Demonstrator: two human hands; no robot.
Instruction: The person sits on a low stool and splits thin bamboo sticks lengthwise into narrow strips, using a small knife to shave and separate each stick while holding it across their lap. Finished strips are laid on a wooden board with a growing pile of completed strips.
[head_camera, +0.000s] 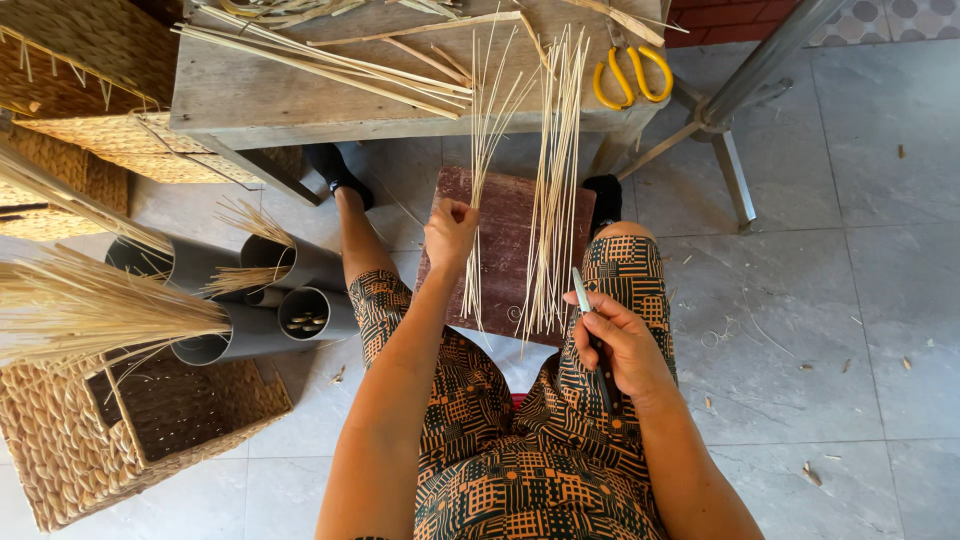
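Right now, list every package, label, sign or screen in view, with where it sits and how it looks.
None in view: only loose thin reed strips, a wooden bench, woven baskets, grey tubes and yellow-handled scissors.

Quick count: two hands, left (450, 228) and right (622, 343), one knife (590, 325) and one pair of yellow scissors (632, 75) at the bench's (240, 95) right edge. Four grey pipes (250, 335) on the floor, one open basket (130, 440). Two bunches of sticks (550, 200), too many to count singly.
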